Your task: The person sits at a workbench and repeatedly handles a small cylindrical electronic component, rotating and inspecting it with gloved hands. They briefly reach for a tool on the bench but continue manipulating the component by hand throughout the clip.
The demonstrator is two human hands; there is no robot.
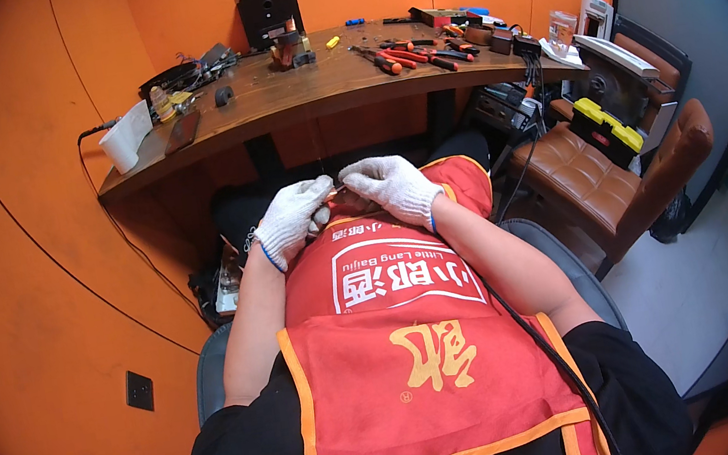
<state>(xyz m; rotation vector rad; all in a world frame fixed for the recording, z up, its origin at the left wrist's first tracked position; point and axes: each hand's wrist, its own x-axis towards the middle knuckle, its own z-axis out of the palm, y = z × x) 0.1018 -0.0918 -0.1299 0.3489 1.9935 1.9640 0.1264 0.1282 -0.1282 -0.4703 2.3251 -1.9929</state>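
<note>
Over my lap, both hands work close together in white knitted gloves. My left hand (pixel 292 217) is closed, thumb and fingers pinched at the tips. My right hand (pixel 392 188) is pinched in the same way just beside it. Between the fingertips shows a small, thin, reddish-brown piece (pixel 338 190), too small to name. Which hand bears it, or whether both do, is hard to make out. Beneath the hands spreads the red apron (pixel 370 273) with orange edging that I wear.
A curved wooden desk (pixel 272 105) stands ahead, with red-and-black pliers (pixel 403 56), a yellow-handled tool (pixel 333 43), a paper roll (pixel 126 138) and a black box (pixel 269 15). On the right, a brown chair (pixel 575 170) carries a yellow-lidded toolbox (pixel 607 130). A black cable (pixel 527 326) crosses my apron.
</note>
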